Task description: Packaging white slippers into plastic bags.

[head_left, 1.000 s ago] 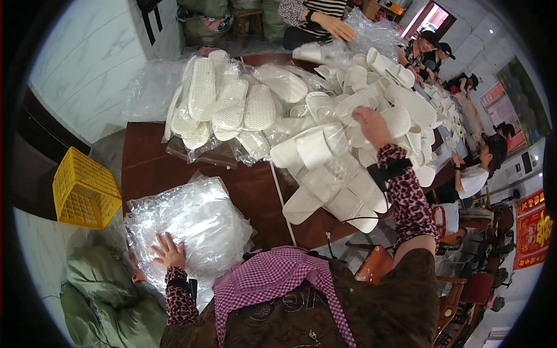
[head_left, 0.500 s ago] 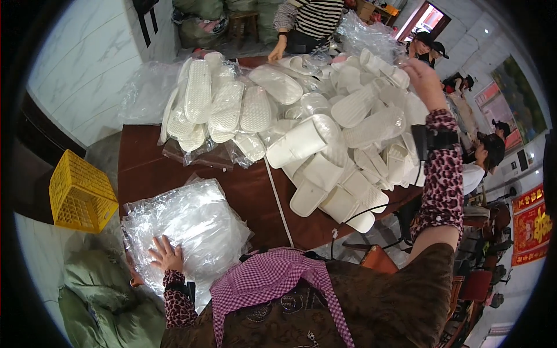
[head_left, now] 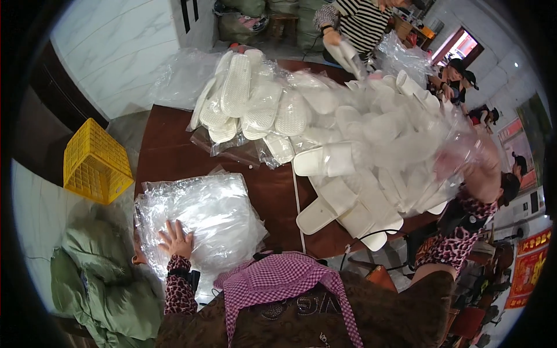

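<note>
My left hand (head_left: 175, 239) lies flat, fingers spread, on a stack of clear plastic bags (head_left: 214, 214) at the near left corner of the brown table (head_left: 168, 151). My right hand (head_left: 473, 165) is raised at the right, blurred by motion, gripping a clear plastic bag (head_left: 418, 139) that sweeps as a hazy film over the heap of white slippers (head_left: 348, 191). Its leopard-print sleeve (head_left: 458, 243) runs down to the lower right. More white slippers packed in clear bags (head_left: 249, 98) lie at the far left of the table.
A yellow plastic crate (head_left: 96, 165) stands on the floor to the left, a green jacket (head_left: 98, 284) below it. Across the table a person in a striped top (head_left: 360, 23) holds a white slipper. Other people sit at the right (head_left: 458, 75).
My right hand swung from the slipper pile up to the far right, then down toward me, drawing the clear bag with it. My left hand stayed on the bag stack.
</note>
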